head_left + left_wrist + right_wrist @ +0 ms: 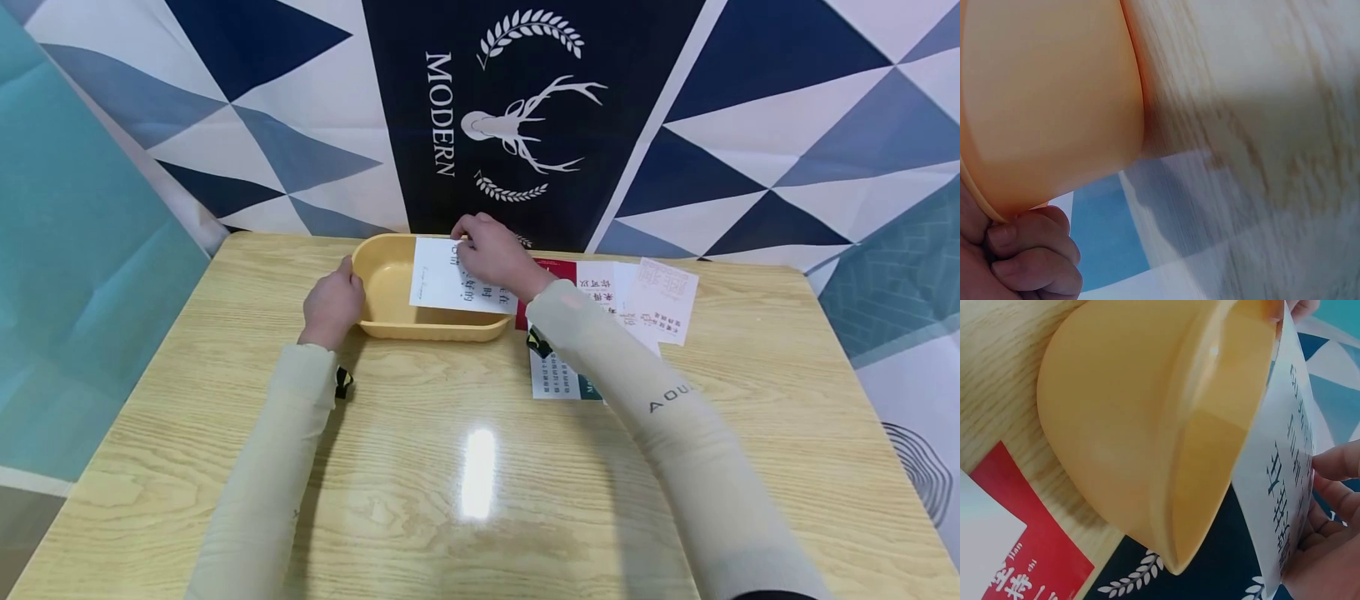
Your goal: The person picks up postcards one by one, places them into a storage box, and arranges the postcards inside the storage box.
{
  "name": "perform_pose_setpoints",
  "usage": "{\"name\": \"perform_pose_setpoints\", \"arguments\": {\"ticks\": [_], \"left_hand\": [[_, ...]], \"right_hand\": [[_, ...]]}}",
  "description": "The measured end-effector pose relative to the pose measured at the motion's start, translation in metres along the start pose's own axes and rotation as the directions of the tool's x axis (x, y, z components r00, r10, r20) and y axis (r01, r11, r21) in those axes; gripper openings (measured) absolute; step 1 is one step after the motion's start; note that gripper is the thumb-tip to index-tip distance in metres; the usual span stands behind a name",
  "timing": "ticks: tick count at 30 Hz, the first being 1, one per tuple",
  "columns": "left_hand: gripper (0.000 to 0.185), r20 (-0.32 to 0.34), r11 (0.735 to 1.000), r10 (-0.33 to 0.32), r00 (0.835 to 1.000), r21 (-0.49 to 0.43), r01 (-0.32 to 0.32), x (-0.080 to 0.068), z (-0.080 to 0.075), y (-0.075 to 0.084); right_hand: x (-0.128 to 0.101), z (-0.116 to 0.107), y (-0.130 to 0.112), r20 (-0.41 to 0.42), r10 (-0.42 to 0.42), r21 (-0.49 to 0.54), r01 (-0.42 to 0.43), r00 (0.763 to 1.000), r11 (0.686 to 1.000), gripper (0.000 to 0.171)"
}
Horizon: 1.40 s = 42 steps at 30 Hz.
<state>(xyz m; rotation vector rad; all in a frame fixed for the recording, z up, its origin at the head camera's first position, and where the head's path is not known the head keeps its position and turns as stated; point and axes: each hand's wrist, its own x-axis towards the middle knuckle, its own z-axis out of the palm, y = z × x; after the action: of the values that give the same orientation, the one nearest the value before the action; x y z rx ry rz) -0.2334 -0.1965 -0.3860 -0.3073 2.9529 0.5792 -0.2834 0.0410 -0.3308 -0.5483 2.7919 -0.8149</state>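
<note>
Here the left hand (332, 302) grips the tray (390, 292), right hand (495, 254) pinching a card (442, 279) beside scattered cards (660, 300).

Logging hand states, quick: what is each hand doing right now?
Left hand: grips the rim of the yellow plastic tub.
Right hand: holds the white printed card over that tub.

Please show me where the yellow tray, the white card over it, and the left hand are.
yellow tray (390, 292), head view, bare inner floor.
white card (438, 283), head view, its left half.
left hand (332, 304), head view, back of the hand at the tray's left end.
</note>
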Motion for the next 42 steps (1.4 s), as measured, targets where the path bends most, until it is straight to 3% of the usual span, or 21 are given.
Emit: {"name": "perform_pose_setpoints", "arguments": {"ticks": [14,42], "left_hand": [[0.051,-0.006,1.000,-0.002,1.000,-0.007,0.002,0.001,0.001,0.001],[0.052,-0.009,1.000,-0.015,1.000,-0.017,0.015,0.003,0.002,0.000]], "right_hand": [[0.008,0.013,-0.005,0.065,0.018,-0.024,-0.017,0.998,1.000,0.027],[0.023,0.033,-0.001,0.111,0.002,-0.056,0.004,0.994,0.998,0.024]]}}
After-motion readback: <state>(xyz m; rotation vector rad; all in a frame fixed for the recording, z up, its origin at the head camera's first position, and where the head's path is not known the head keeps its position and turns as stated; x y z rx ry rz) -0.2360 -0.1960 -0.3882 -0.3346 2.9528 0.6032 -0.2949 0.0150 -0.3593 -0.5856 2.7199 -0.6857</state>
